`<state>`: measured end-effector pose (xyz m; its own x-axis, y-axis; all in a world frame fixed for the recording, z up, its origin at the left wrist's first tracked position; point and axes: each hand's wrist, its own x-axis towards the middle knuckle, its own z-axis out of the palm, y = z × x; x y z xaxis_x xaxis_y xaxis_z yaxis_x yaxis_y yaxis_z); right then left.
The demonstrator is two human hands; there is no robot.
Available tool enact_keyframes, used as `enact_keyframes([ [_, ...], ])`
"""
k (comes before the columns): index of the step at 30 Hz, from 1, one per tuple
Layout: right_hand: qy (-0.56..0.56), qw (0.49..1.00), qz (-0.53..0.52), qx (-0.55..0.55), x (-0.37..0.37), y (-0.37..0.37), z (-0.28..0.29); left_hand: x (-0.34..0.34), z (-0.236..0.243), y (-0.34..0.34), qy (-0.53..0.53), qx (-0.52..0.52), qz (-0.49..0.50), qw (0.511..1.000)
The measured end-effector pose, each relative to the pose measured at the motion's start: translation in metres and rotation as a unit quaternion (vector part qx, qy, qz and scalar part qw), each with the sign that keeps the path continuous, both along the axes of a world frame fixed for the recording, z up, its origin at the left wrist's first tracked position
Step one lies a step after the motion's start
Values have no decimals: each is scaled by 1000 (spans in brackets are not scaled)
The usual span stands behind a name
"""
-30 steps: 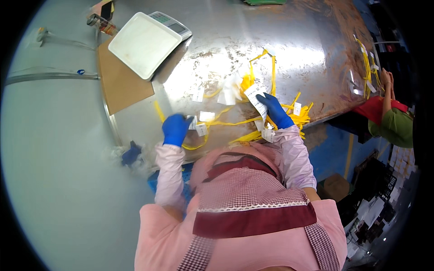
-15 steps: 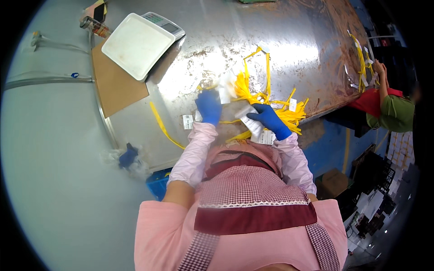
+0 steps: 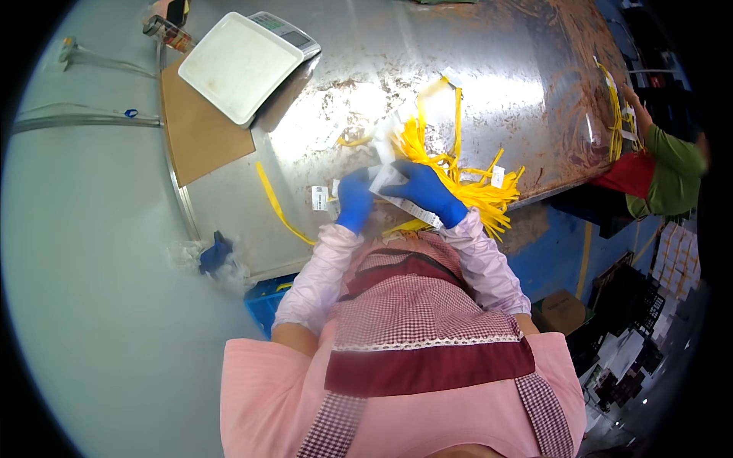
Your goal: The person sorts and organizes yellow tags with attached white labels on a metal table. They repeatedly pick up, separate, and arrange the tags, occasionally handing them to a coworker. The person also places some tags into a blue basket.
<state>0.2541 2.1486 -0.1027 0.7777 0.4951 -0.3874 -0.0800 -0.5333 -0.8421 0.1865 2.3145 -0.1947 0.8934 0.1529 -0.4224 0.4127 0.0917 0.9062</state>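
My right hand (image 3: 429,192), in a blue glove, is closed on a strip of white printed labels (image 3: 416,211). The strip trails down toward my apron. My left hand (image 3: 354,201), gloved too, is closed at the strip's left end, its fingertips partly hidden. Just beyond my hands lies a bundle of yellow ribbon bands (image 3: 413,141), some bearing white tags. More yellow bands (image 3: 495,200) fan out to the right of my right hand, near the table edge. A loose white label (image 3: 320,198) lies left of my left hand.
A scale (image 3: 240,69) with a white tray stands at the far left, partly over a brown cardboard sheet (image 3: 202,141). A single yellow strip (image 3: 272,200) lies at the table's left. At the right edge a co-worker in a green sleeve (image 3: 672,172) is beside more yellow bands (image 3: 614,114).
My left hand has come down slightly to meet the labels. My right hand has moved left and up with the label strip, bringing both hands closer together. The co-worker's arm has shifted.
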Motion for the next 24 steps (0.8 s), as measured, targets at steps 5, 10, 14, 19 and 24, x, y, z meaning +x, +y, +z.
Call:
enact_keyframes([
  [5,62,993,-60,86,4,0,-21,-1,-10,0,-31,118,32,992],
  [10,38,994,-48,94,4,-13,-38,-2,-18,4,55,-22,49,997],
  [14,13,996,7,86,4,-16,-47,-7,-23,9,55,-52,39,996],
  [19,-60,995,71,30,11,-2,-58,-9,-39,13,28,-13,-21,999],
  [24,-100,987,89,-94,26,1,-56,-10,-47,11,-32,-8,20,999],
])
